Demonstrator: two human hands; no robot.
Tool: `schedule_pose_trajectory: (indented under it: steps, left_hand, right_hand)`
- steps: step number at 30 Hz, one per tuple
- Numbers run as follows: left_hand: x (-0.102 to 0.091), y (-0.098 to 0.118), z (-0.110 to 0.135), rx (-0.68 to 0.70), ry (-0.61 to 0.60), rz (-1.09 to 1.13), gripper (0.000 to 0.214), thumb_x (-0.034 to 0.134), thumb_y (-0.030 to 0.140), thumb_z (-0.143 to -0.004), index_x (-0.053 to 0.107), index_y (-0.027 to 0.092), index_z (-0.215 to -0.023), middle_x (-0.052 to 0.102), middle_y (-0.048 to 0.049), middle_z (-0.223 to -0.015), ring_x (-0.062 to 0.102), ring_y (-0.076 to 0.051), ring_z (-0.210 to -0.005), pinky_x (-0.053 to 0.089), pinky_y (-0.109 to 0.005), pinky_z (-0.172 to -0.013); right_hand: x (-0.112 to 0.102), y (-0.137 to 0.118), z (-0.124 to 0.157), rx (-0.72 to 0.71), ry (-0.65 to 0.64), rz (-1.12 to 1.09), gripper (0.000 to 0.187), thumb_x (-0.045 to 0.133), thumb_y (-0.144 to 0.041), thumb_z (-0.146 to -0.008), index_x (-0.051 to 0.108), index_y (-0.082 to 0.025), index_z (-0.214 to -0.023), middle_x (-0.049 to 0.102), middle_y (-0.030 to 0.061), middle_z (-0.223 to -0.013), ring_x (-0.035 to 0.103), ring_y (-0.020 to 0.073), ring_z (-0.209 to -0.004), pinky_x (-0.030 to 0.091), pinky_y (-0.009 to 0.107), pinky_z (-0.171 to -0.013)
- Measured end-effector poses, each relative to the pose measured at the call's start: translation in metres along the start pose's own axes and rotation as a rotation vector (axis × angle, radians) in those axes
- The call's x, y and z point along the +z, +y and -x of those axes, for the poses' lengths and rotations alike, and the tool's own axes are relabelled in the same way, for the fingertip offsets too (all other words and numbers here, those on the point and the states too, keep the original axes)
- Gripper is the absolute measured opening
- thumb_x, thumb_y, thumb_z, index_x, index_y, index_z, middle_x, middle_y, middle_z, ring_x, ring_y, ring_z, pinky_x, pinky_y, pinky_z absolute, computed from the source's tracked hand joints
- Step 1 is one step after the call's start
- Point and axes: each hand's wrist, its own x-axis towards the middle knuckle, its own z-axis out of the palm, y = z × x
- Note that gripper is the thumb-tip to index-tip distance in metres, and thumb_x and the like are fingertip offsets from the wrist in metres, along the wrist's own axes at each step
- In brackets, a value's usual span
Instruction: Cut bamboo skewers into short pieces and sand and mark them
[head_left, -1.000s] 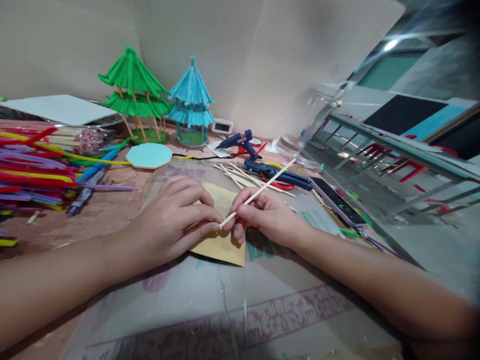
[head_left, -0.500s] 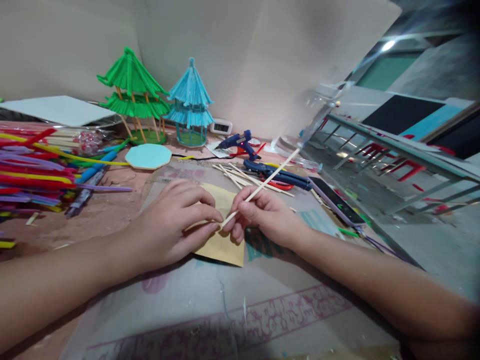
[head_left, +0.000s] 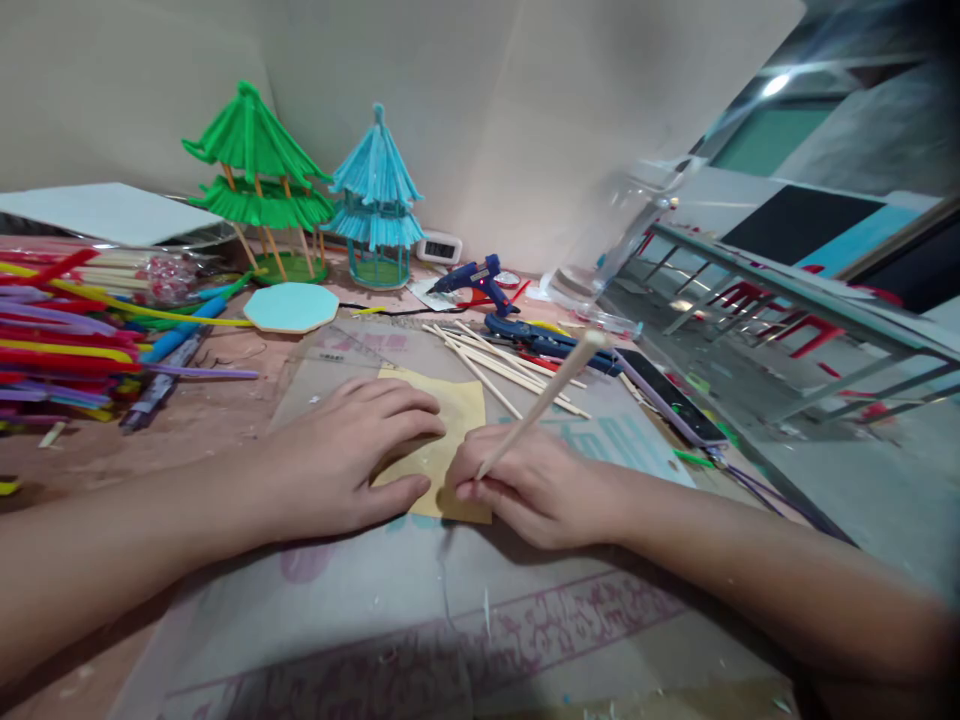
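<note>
My right hand [head_left: 532, 485] is closed around a thin wooden stick [head_left: 538, 405], which slants up and to the right out of the fist. Its lower end is hidden in my fingers, low over the right part of a yellow sheet of sandpaper or paper [head_left: 442, 450]. My left hand [head_left: 375, 450] rests on the sheet's left part, fingers spread and holding nothing. Under the sheet lies a grey printed plastic-covered board [head_left: 360, 620]. Several loose wooden sticks [head_left: 510, 365] lie just beyond it.
At the back stand a green pagoda model [head_left: 259, 190] and a blue one [head_left: 379, 200]. Nearby are a glue gun [head_left: 476, 280], pliers [head_left: 555, 345], a phone [head_left: 671, 395] and a pale blue octagonal plate [head_left: 291, 306]. Coloured pipe cleaners [head_left: 67, 340] fill the left side.
The stick has tilted to point up more toward the camera. My right hand has turned over and moved lower; my left fingers have come away from the stick's end and opened on the sheet.
</note>
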Motion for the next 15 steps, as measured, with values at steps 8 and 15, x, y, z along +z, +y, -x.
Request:
schedule_pose_trajectory:
  steps: [8, 15]
  left_hand:
    - [-0.002, -0.001, 0.0, -0.001, -0.024, 0.036, 0.041, 0.056, 0.04, -0.09, 0.06, 0.024, -0.127, 0.059, -0.0081, -0.138, 0.049, -0.032, -0.132, 0.038, -0.054, -0.112]
    - [-0.002, -0.001, 0.001, -0.057, -0.012, 0.082, 0.05, 0.061, 0.03, -0.081, 0.053, 0.024, -0.13, 0.058, -0.0088, -0.136, 0.049, -0.033, -0.131, 0.039, -0.054, -0.113]
  right_hand:
    - [-0.001, 0.001, -0.002, 0.049, 0.12, -0.099, 0.018, 0.045, -0.023, -0.103, 0.06, -0.018, -0.093, 0.069, 0.005, -0.085, 0.064, 0.0149, -0.079, 0.051, 0.027, -0.074]
    - [0.004, 0.0, -0.005, 0.303, 0.127, -0.599, 0.034, 0.04, -0.046, -0.106, 0.058, -0.018, -0.098, 0.066, 0.0044, -0.09, 0.066, 0.014, -0.084, 0.053, 0.029, -0.08]
